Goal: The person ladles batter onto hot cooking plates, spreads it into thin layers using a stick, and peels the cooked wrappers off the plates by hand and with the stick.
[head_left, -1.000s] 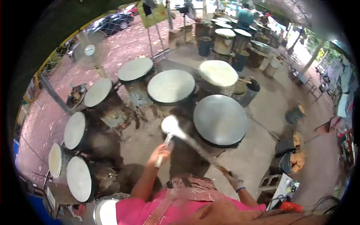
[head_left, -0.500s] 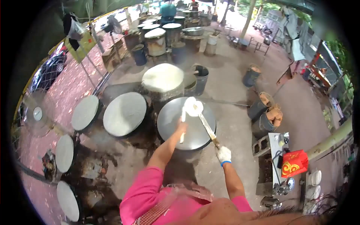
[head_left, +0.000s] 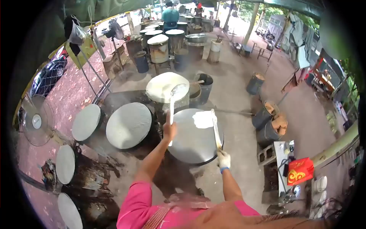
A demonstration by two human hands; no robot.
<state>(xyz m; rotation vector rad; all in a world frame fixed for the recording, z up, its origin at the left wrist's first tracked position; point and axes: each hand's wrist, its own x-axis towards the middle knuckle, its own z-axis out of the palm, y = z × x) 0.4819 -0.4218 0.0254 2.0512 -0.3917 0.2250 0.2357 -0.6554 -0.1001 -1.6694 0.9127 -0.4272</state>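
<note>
Round griddle (head_left: pixel 194 143) ahead, ladle (head_left: pixel 172 105) in gripping left fingers (head_left: pixel 170 129), stick (head_left: pixel 216 131) in gripping right fingers (head_left: pixel 222 157), far ends beyond

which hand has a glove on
The right hand: a pale glove covers it, with a blue band at the wrist. The left hand is bare.

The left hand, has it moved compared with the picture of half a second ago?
Yes. Judged against the round griddle, the left hand has moved leftward in the view, from over the plate to about its left edge.
</note>
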